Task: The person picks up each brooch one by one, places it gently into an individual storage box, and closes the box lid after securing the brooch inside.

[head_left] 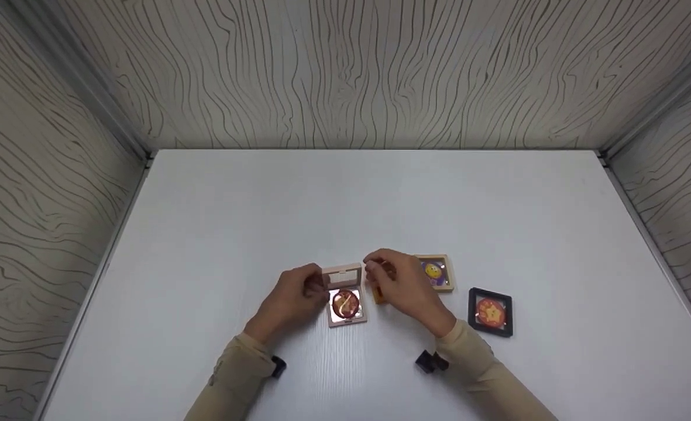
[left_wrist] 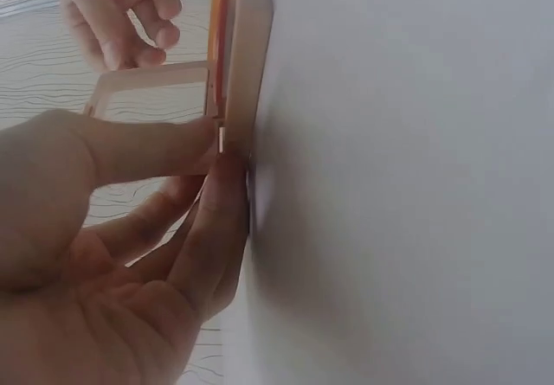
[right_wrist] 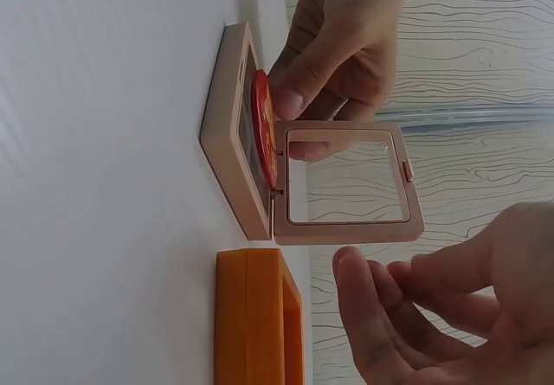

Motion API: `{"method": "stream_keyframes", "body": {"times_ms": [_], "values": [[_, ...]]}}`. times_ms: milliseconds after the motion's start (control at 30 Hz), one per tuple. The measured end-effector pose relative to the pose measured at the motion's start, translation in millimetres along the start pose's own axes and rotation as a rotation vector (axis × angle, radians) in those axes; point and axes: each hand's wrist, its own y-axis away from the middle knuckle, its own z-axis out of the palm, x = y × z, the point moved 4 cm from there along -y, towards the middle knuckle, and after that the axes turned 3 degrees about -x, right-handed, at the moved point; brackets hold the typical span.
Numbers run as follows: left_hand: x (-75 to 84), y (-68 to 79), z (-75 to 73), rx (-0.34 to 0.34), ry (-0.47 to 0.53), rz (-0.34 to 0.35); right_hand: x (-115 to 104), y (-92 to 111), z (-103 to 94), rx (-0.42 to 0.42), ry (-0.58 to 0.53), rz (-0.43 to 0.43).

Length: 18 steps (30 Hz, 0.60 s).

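A small pale-pink square display case [head_left: 354,321] lies on the table with its windowed lid [right_wrist: 346,234] standing up on the hinge. On the film in its base sits a round red and gold medallion [head_left: 345,304]. My left hand [head_left: 296,295] pinches the case at its left side near the hinge, thumb [left_wrist: 156,151] on top and fingers low against the edge. To the right of the raised lid, my right hand [head_left: 404,283] hovers with loosely bent fingers, holding nothing; a small gap separates its fingertips from the lid in the right wrist view.
An orange frame [right_wrist: 247,316] stands right of the case, partly hidden under my right hand. Beyond it lies a tan frame [head_left: 451,280] with a yellow and purple figure. Farther right is a black frame [head_left: 472,310] holding an orange star disc. Patterned walls enclose the white table [head_left: 263,199].
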Motion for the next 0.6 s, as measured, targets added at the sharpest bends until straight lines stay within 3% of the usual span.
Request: {"method": "stream_keyframes", "body": {"times_ms": [133, 233, 367, 600], "values": [[3.2, 5.1, -0.6, -0.100, 0.069, -0.012, -1, 0, 1.3, 0.030, -0.015, -0.042], [7.0, 8.7, 1.8, -0.143, 0.033, -0.034, -1, -1, 4.8, 0.008, -0.051, -0.035], [11.6, 10.4, 7.5, -0.135, -0.058, -0.028, -1, -1, 9.8, -0.038, -0.072, -0.016], [13.9, 12.1, 12.3, -0.109, -0.073, -0.017, 0, 1, 9.3, -0.091, -0.052, 0.007]]}}
